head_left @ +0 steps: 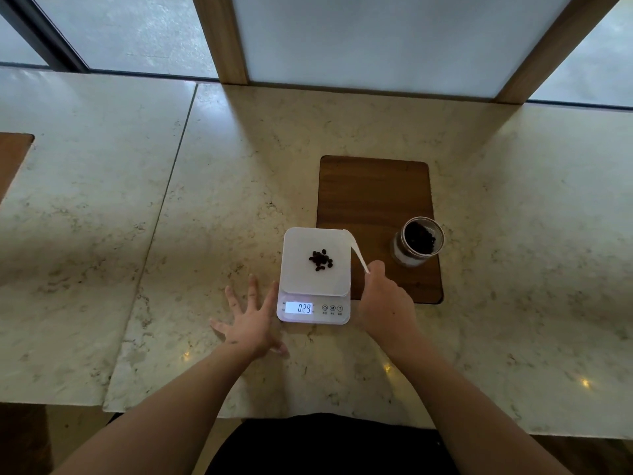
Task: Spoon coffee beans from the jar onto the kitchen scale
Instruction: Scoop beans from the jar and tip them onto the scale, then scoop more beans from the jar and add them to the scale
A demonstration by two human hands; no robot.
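Note:
A white kitchen scale stands on the marble counter, its lit display reading 029. A small heap of coffee beans lies on its platform. To the right, an open glass jar with dark beans inside stands on a wooden board. My right hand is closed on the handle of a white spoon, whose bowl hovers at the scale's far right corner. My left hand rests flat on the counter with fingers spread, touching the scale's left side.
A brown wooden board lies inset in the marble counter behind the scale. Wooden window posts rise at the back. Another wooden inset shows at the far left. The counter's front edge runs just before my body.

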